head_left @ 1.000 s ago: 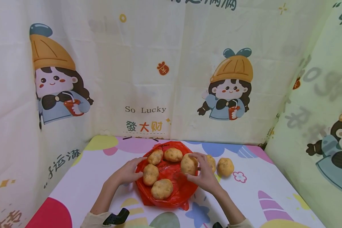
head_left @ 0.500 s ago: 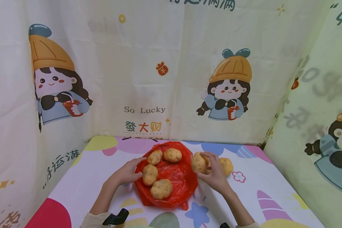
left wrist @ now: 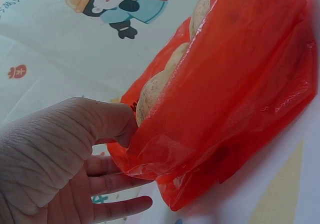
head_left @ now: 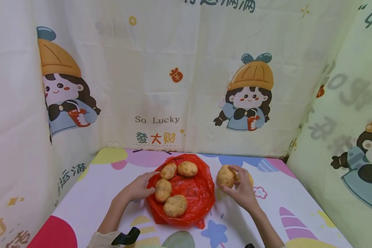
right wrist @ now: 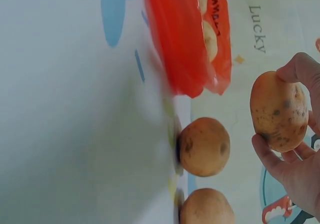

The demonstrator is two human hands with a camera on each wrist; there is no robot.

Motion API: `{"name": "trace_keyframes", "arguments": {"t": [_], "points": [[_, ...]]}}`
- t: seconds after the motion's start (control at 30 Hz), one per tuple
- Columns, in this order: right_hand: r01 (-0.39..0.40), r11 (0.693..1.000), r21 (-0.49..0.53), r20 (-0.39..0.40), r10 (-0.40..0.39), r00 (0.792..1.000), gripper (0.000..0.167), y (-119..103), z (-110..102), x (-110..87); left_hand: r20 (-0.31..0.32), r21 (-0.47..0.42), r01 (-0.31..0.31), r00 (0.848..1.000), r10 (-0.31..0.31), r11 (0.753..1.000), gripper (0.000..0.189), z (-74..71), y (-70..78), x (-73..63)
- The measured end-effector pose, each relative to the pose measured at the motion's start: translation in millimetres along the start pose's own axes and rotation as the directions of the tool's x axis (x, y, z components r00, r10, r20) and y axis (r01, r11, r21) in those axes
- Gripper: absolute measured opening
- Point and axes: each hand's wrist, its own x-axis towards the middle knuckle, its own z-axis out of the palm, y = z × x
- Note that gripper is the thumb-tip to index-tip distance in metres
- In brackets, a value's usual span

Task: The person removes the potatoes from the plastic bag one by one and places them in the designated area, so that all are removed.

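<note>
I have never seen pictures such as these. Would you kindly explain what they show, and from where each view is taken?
No robot is seen here: a person works bare-handed. The wide view comes from a camera worn on the head, looking forward and down. The two closer views come from cameras worn on the wrists, one on each.

On the table is a red bag, open at the top, with four potatoes visible inside. The left hand holds the bag by its edge. The right hand holds a fifth potato in the air, beside the bag. Two more potatoes lie on the table at the right; the right wrist view shows them best.
</note>
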Motion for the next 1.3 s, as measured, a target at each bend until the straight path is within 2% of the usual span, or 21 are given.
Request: {"name": "trace_keyframes", "arguments": {"t": [0.3,0.6,0.87,1.13,1.3], "points": [[-0.022,0.998,-0.054,-0.052,0.019,0.998,0.074,8,-14,-1.7,0.000,0.001,-0.028,1.000,0.028,1.000,0.061,-1.3,0.4,-1.9],[-0.039,0.999,-0.023,-0.086,0.037,0.996,0.075,16,-27,-5.3,0.005,0.006,-0.034,0.999,0.034,0.999,0.060,-1.7,-1.3,-2.3],[-0.060,0.996,-0.073,-0.118,0.051,0.992,0.075,20,-36,-10.1,0.000,0.016,-0.087,0.996,0.087,0.996,0.060,-0.4,-4.0,-0.6],[-0.027,0.998,-0.048,-0.163,0.019,0.986,0.074,25,-46,-14.3,0.010,0.019,-0.062,0.998,0.062,0.998,0.059,-0.9,-2.6,-0.5],[-0.062,0.997,-0.044,-0.158,0.054,0.986,0.076,28,-51,-15.7,0.012,0.020,-0.068,0.998,0.067,0.998,0.060,-2.2,-3.4,0.9]]}}
